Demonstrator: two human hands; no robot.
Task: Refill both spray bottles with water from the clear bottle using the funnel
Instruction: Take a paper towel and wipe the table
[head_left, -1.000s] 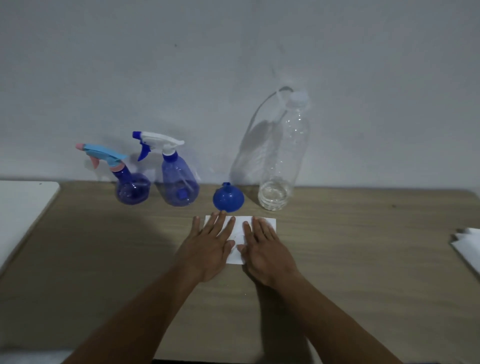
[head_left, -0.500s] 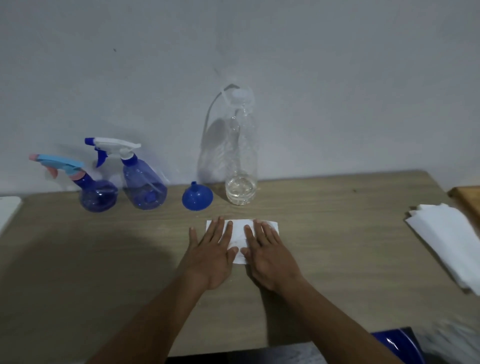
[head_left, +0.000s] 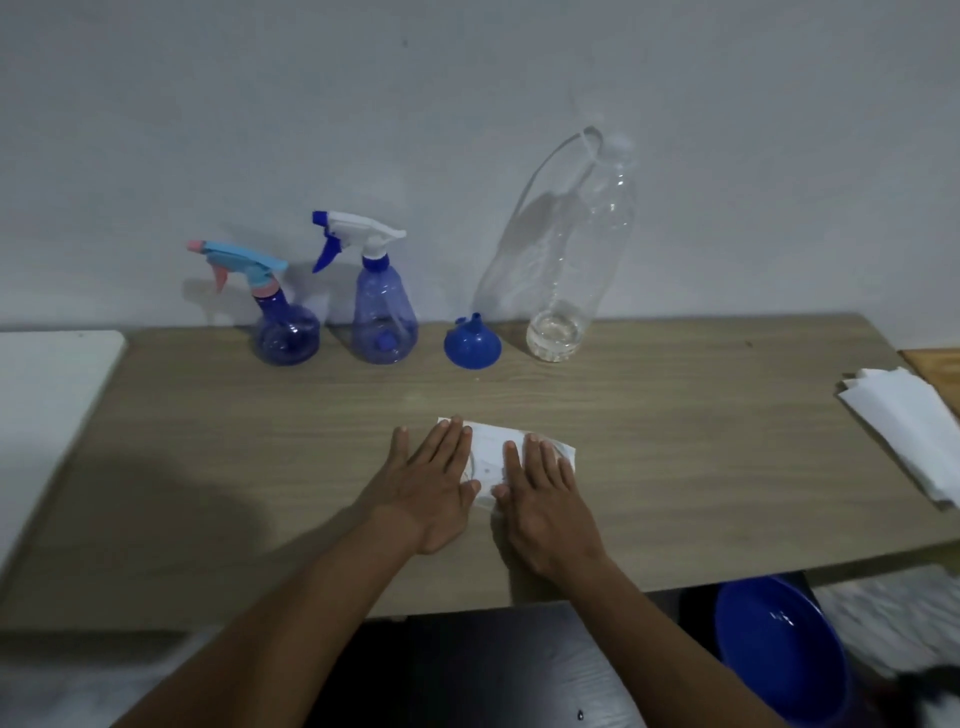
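Funnel (head_left: 471, 345), one, stands mouth-down on the table (head_left: 675, 441), spout up. Just right of the funnel: one clear bottle (head_left: 576, 260), long axis upright, a little water at its base. Left of the funnel: white-headed spray bottle (head_left: 384, 317) nearer, light-blue-headed spray bottle (head_left: 284, 327) farther; two total, both upright, nozzles pointing left. On the person's side of the funnel, left hand (head_left: 431, 483) and right hand (head_left: 545, 493) lie flat, fingers straight, on one paper sheet (head_left: 488, 457), gripping nothing.

This is a plain indoor room, more likely a corner of a home or a simple work spot than a lab or shop, though nothing settles which. A wood-grain table (head_left: 675, 441) across the middle stands against a bare, pale painted wall (head_left: 260, 130) filling the top. White paper sheets (head_left: 904, 431) lie at the right edge, and a blue plastic basin (head_left: 779, 649) sits at the lower right.
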